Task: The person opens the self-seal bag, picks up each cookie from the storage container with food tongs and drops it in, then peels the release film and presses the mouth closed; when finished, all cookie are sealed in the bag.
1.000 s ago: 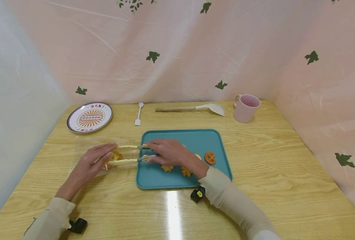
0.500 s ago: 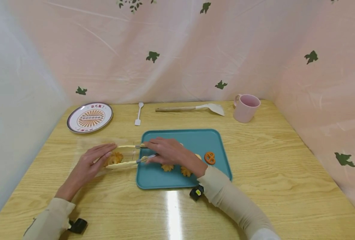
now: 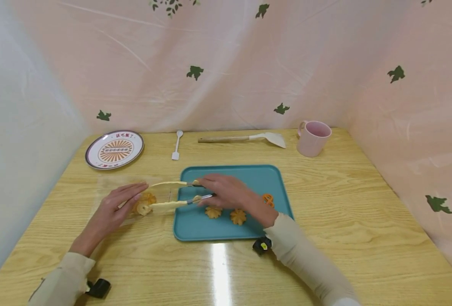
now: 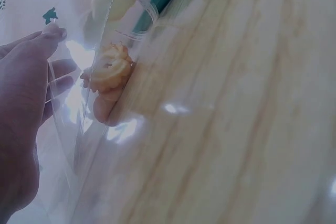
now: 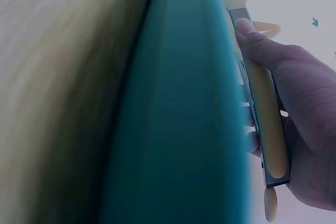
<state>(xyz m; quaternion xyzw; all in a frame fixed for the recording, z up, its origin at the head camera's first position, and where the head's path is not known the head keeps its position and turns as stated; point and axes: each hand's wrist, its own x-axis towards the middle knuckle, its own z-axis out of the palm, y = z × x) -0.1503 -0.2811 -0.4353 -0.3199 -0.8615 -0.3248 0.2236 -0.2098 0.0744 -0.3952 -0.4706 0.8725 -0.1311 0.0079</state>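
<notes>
My left hand [image 3: 113,208] holds a clear plastic bag [image 3: 105,182] on the table at the left, thumb and fingers at its side. Inside the bag lie flower-shaped cookies, and the left wrist view shows a ring-shaped cookie [image 4: 109,69] with a hole in its middle. My right hand [image 3: 226,192] grips metal tongs with cream-coloured tips [image 3: 168,205] above the left edge of the teal tray [image 3: 195,229]. Those tips point left into the bag's mouth, spread apart with nothing between them. Flower-shaped cookies [image 3: 238,216] and an orange pretzel [image 3: 268,199] lie on the tray, partly covered by my right forearm.
A patterned plate [image 3: 114,149] stands at the back left. Along the back lie a small white spoon [image 3: 177,146] and a wooden-handled spatula [image 3: 245,138]. A pink mug [image 3: 313,139] stands at the back right, before the curtain [image 3: 226,63].
The tongs have spread and moved right, partly out of the bag, showing a cookie near my left fingers. My right hand has shifted right; my left hand has stayed in place.
</notes>
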